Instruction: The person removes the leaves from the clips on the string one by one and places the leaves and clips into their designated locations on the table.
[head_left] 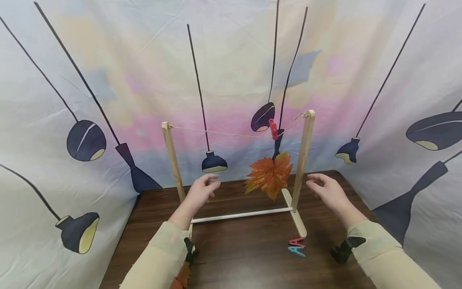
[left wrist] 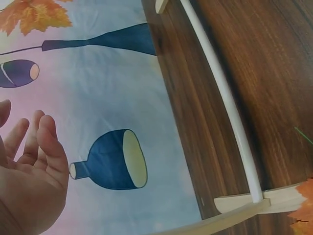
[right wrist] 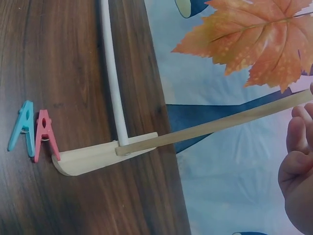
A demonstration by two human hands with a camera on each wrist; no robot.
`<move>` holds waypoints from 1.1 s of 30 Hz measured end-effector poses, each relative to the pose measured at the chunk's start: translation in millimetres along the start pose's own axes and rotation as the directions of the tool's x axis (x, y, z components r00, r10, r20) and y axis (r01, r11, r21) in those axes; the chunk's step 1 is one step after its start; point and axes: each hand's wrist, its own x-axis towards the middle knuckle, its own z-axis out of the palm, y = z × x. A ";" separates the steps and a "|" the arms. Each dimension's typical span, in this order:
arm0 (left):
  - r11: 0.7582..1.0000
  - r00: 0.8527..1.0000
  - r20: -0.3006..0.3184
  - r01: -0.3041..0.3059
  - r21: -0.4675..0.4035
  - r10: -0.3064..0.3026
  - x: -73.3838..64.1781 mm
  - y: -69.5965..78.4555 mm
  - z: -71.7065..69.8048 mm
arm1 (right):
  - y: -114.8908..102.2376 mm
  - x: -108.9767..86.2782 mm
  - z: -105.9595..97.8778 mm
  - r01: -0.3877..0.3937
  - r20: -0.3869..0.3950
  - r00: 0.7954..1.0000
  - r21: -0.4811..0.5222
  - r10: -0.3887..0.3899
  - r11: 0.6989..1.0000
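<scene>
An orange maple leaf (head_left: 270,174) hangs from the string (head_left: 223,133) of a wooden rack, near its right post (head_left: 304,156). A red clothespin (head_left: 273,128) sits on the string above it. My left hand (head_left: 200,192) is raised inside the left post (head_left: 173,160), fingers loosely bent, holding nothing. Just outside the right post my right hand (head_left: 330,194) hovers, its fingers relaxed and nothing in them. In the right wrist view only part of that hand (right wrist: 299,171) shows, at the edge.
A pink clothespin (right wrist: 45,134) and a blue clothespin (right wrist: 23,128) lie side by side by the rack's right foot (right wrist: 98,154). A white rod (head_left: 242,215) joins the posts low down. Another orange leaf (head_left: 181,277) lies partly hidden under my left forearm. Patterned cloth surrounds the wooden table (head_left: 245,253).
</scene>
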 end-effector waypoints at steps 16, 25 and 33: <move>0.998 0.999 0.011 -0.051 0.024 0.051 5.6 22.2 4.8 | -28.1 8.6 -6.6 0.037 -0.003 0.999 0.028 -0.037 0.999; 0.995 0.996 0.047 -0.076 0.066 0.073 6.4 33.0 5.2 | -38.3 15.1 -14.0 0.066 -0.029 0.997 0.021 -0.065 0.998; 0.993 0.994 0.047 -0.103 0.066 0.100 12.3 47.8 9.4 | -48.9 21.6 -16.8 0.063 -0.018 0.998 0.041 -0.062 0.997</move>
